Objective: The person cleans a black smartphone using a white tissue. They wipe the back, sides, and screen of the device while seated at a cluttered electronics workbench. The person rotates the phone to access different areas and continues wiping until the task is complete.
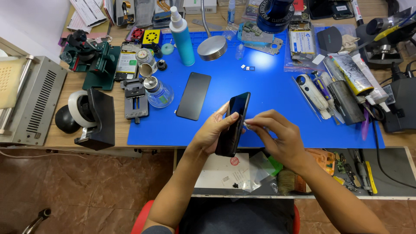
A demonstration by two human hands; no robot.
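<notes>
My left hand (213, 131) grips a black smartphone (235, 117) and holds it tilted on edge above the front of the blue work mat (268, 86). At the phone's right edge, my right hand (277, 134) pinches a small white item (248, 125) between its fingertips. A second black phone or screen panel (193, 95) lies flat on the mat just left of my hands.
A teal spray bottle (182, 38), a round metal lamp head (212, 47), a small glass bottle (157, 92) and a grey clamp jig (135, 101) stand left of centre. Tubes and tools (342, 86) crowd the right. An open drawer (390, 173) below holds papers and a brush (288, 182).
</notes>
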